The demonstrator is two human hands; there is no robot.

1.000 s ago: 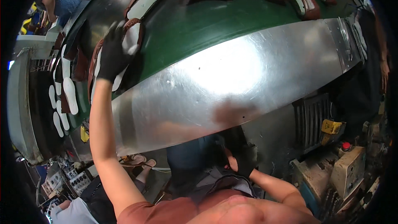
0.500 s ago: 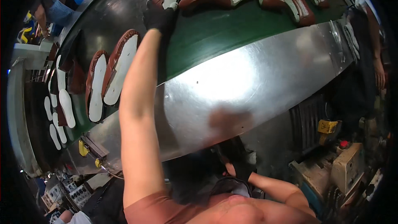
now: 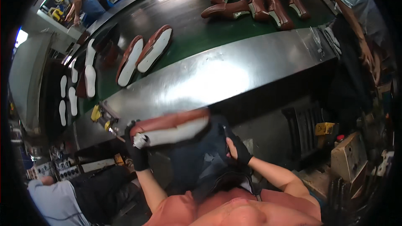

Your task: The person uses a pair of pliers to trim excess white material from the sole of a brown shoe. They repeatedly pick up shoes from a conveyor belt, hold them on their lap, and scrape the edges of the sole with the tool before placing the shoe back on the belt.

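My left hand (image 3: pixel 136 140), in a black glove, grips one end of a brown leather shoe upper (image 3: pixel 167 121) with a white insole. Motion blurs this shoe upper, which is held on its side above my lap, in front of the metal bench edge. My right hand (image 3: pixel 238 150), in a black glove with bare fingertips, is low by my dark-clad thigh. Its fingers look curled, but what they hold, if anything, is hidden. On the green belt beyond, a pair of brown shoe uppers (image 3: pixel 155 50) lies with white insoles showing.
Several brown shoe uppers (image 3: pixel 259 6) lie at the far right of the green belt (image 3: pixel 188 44). White insoles (image 3: pixel 90 80) are at left. A yellow clamp-like tool (image 3: pixel 100 115) sits by the metal edge (image 3: pixel 201 75). People stand at both sides; a boxy machine (image 3: pixel 347 155) is at right.
My left hand has drawn back from the far side of the belt to above my lap, bringing a shoe upper. My right hand stays low. The view has shifted.
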